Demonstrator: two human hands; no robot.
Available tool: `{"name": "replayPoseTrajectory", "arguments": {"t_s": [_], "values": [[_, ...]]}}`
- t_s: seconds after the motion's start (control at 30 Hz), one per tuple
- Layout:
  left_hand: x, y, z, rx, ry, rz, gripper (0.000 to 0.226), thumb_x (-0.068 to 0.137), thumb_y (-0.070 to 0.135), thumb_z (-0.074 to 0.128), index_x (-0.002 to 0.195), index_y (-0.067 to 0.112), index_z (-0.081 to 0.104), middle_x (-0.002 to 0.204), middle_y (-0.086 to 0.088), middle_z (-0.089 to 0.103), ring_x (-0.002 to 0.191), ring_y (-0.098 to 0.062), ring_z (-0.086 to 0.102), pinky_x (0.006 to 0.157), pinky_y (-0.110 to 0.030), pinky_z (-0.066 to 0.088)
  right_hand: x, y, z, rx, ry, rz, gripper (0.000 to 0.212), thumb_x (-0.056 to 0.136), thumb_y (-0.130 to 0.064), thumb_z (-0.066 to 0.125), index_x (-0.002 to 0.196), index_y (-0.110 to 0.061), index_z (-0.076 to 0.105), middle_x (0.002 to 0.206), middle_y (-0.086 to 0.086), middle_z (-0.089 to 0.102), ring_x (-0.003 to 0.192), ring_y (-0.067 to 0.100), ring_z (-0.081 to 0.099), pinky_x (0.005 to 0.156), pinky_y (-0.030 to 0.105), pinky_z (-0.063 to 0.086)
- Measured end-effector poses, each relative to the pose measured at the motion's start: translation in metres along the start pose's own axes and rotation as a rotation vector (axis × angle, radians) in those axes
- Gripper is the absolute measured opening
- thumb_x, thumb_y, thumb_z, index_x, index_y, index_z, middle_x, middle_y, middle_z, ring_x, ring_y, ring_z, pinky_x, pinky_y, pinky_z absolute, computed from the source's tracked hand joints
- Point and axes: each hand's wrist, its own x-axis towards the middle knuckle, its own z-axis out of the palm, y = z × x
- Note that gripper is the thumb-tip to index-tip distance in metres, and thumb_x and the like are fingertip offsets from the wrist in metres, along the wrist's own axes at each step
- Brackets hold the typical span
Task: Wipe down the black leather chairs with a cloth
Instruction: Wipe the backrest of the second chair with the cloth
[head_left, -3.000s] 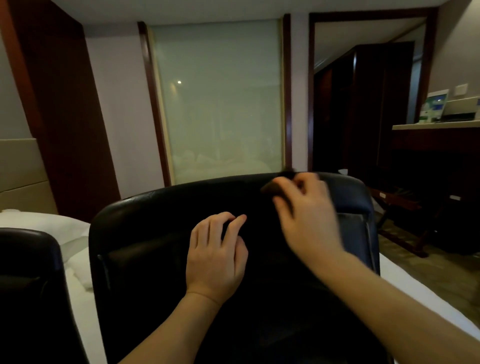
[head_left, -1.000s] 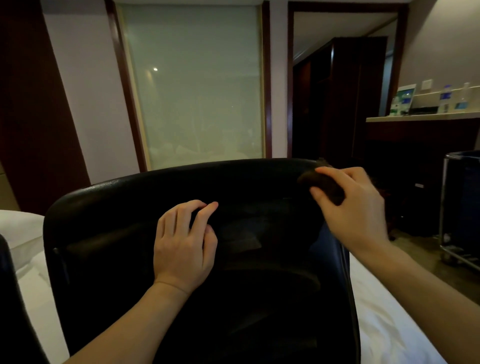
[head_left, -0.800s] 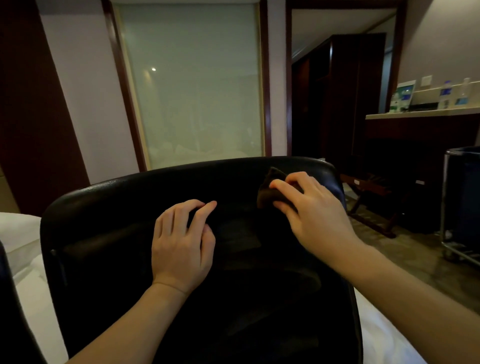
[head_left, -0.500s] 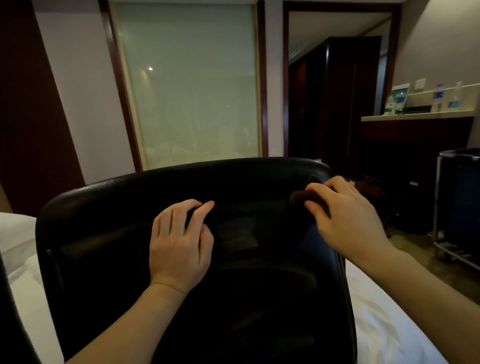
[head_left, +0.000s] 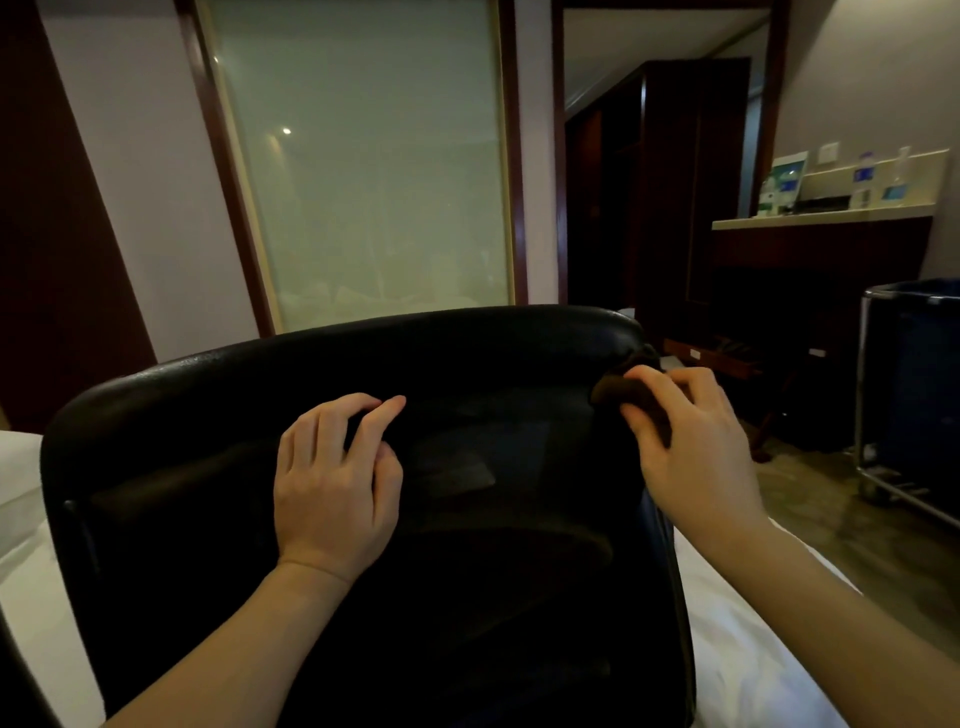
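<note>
- You are looking over a black leather chair (head_left: 467, 364) lying on a bed with white bedding (head_left: 743, 649); its glossy top edge is curving across the middle of your view.
- Behind it a frosted glass panel (head_left: 374, 171) in dark wood framing is filling the far wall; an open doorway (head_left: 649, 182) is showing to the right.
- Your left hand (head_left: 332, 488) is resting on the leather, fingers loosely bent, holding nothing; your right hand (head_left: 691, 441) is gripping a dark cloth (head_left: 623, 392) against the chair's upper right corner.
- A table (head_left: 821, 215) at the right is carrying bottles and a card; a metal-framed cart (head_left: 904, 395) is standing on the floor just below it.
- The chair is blocking the far side of the bed.
</note>
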Motion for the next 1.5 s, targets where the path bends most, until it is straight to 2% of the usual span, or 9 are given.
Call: {"name": "replayPoseTrajectory", "arguments": {"t_s": [0.3, 0.47, 0.53, 0.6, 0.7, 0.8, 1.1, 1.37, 1.5], "values": [[0.003, 0.003, -0.005, -0.001, -0.032, -0.008, 0.038, 0.098, 0.023, 0.040, 0.122, 0.012, 0.067, 0.118, -0.011, 0.060, 0.111, -0.031, 0.055, 0.098, -0.043, 0.040, -0.026, 0.001, -0.002, 0.039, -0.030, 0.056, 0.038, 0.090, -0.030, 0.064, 0.127, -0.025, 0.058, 0.117, -0.004, 0.055, 0.094, 0.009, 0.054, 0.073, 0.011, 0.040], [0.025, 0.034, -0.022, -0.035, -0.055, -0.222, 0.031, 0.095, 0.028, 0.041, 0.108, 0.018, 0.067, 0.109, -0.004, 0.058, 0.107, -0.025, 0.052, 0.098, -0.039, 0.035, -0.020, -0.001, -0.020, -0.075, -0.101, 0.002, 0.040, 0.092, -0.035, 0.061, 0.131, -0.026, 0.055, 0.115, -0.006, 0.053, 0.086, 0.004, 0.045, 0.066, 0.005, 0.029], [0.033, 0.057, -0.018, -0.123, -0.102, -0.122, 0.032, 0.096, 0.029, 0.041, 0.115, 0.020, 0.066, 0.115, -0.002, 0.058, 0.113, -0.022, 0.051, 0.102, -0.037, 0.033, -0.014, -0.003, -0.031, -0.084, -0.081, -0.032, 0.039, 0.093, -0.037, 0.059, 0.131, -0.028, 0.055, 0.110, -0.010, 0.050, 0.086, 0.004, 0.043, 0.066, 0.004, 0.027], [0.035, 0.078, -0.009, -0.211, -0.201, 0.122, 0.037, 0.100, 0.030, 0.041, 0.129, 0.022, 0.063, 0.128, 0.000, 0.056, 0.123, -0.018, 0.049, 0.109, -0.034, 0.030, 0.001, -0.006, -0.044, 0.005, -0.013, -0.037, 0.037, 0.095, -0.035, 0.057, 0.131, -0.029, 0.055, 0.110, -0.011, 0.048, 0.090, 0.004, 0.045, 0.071, 0.007, 0.032], [0.035, 0.088, 0.006, -0.179, -0.317, 0.297, 0.042, 0.103, 0.031, 0.038, 0.140, 0.025, 0.056, 0.140, 0.002, 0.052, 0.132, -0.016, 0.044, 0.115, -0.031, 0.025, 0.028, -0.002, -0.050, 0.096, -0.023, 0.001, 0.035, 0.095, -0.034, 0.057, 0.130, -0.029, 0.055, 0.112, -0.008, 0.050, 0.098, 0.011, 0.052, 0.080, 0.019, 0.040], [0.035, 0.084, 0.012, -0.185, -0.307, 0.259, 0.043, 0.102, 0.031, 0.038, 0.138, 0.023, 0.060, 0.138, 0.001, 0.054, 0.130, -0.018, 0.047, 0.115, -0.032, 0.027, 0.023, 0.005, -0.036, 0.059, -0.159, -0.023, 0.039, 0.095, -0.035, 0.057, 0.133, -0.031, 0.053, 0.114, -0.011, 0.047, 0.098, 0.008, 0.049, 0.078, 0.016, 0.036], [0.031, 0.085, 0.020, -0.176, -0.234, 0.270, 0.044, 0.099, 0.029, 0.040, 0.134, 0.019, 0.064, 0.133, -0.003, 0.060, 0.125, -0.024, 0.052, 0.110, -0.038, 0.036, -0.066, 0.023, -0.007, 0.048, -0.142, 0.040, 0.039, 0.095, -0.035, 0.054, 0.133, -0.029, 0.056, 0.119, -0.012, 0.053, 0.089, 0.001, 0.052, 0.071, 0.003, 0.040], [0.029, 0.082, 0.026, -0.165, -0.211, 0.282, 0.044, 0.099, 0.030, 0.041, 0.135, 0.019, 0.063, 0.135, -0.004, 0.060, 0.125, -0.023, 0.052, 0.111, -0.037, 0.034, -0.014, 0.018, -0.011, -0.015, -0.061, -0.040, 0.037, 0.097, -0.029, 0.052, 0.134, -0.023, 0.051, 0.118, -0.002, 0.048, 0.103, 0.013, 0.051, 0.081, 0.024, 0.049], [0.029, 0.082, 0.028, -0.174, -0.192, 0.295, 0.044, 0.099, 0.029, 0.041, 0.135, 0.018, 0.064, 0.134, -0.005, 0.060, 0.125, -0.024, 0.052, 0.110, -0.036, 0.034, -0.008, 0.019, -0.008, -0.018, -0.052, -0.023, 0.039, 0.097, -0.028, 0.054, 0.135, -0.022, 0.051, 0.119, 0.000, 0.050, 0.104, 0.013, 0.052, 0.083, 0.025, 0.050]]}}
